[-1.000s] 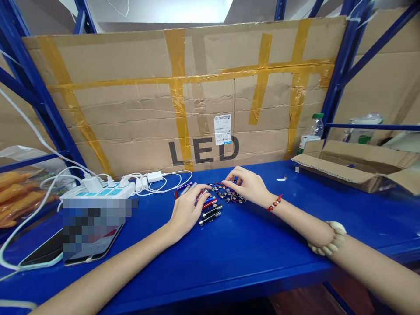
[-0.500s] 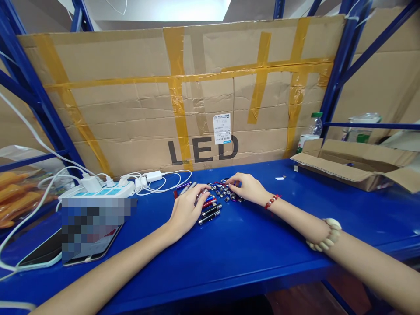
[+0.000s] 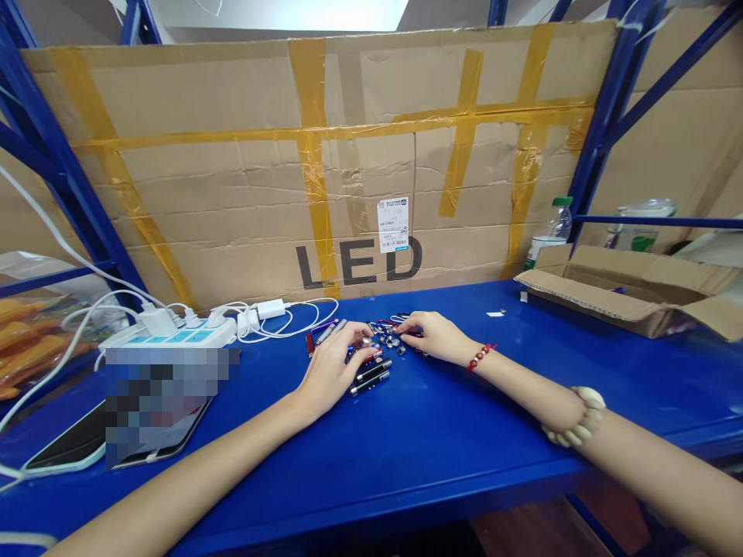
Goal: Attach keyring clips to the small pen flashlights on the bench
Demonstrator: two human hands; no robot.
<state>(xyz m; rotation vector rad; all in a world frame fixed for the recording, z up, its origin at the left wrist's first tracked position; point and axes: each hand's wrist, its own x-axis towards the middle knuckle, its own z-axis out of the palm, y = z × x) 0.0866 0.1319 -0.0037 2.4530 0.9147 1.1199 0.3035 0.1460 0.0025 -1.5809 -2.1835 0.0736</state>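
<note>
A cluster of small pen-shaped tubes (image 3: pixel 371 375), black, red and blue, lies on the blue shelf top (image 3: pixel 406 449), with a heap of small metal caps and key rings (image 3: pixel 390 334) just behind it. My left hand (image 3: pixel 332 363) rests on the tubes with fingers curled, pinching a small silvery piece at its fingertips. My right hand (image 3: pixel 433 334) lies palm down over the right side of the metal heap, fingers bent onto the parts. What its fingers grip is hidden. Both wrists wear bead bracelets.
A white power strip (image 3: pixel 174 331) with chargers and cables sits at the left, with a phone (image 3: pixel 75 445) in front of it. An open cardboard box (image 3: pixel 632 290) and a plastic bottle (image 3: pixel 551 232) stand at the right. A taped cardboard sheet marked LED (image 3: pixel 360 170) backs the shelf.
My right hand has dropped from a raised pinch above the heap down onto the metal parts and shifted slightly left. My left hand has stayed on the tubes, its fingertips closing on a small piece.
</note>
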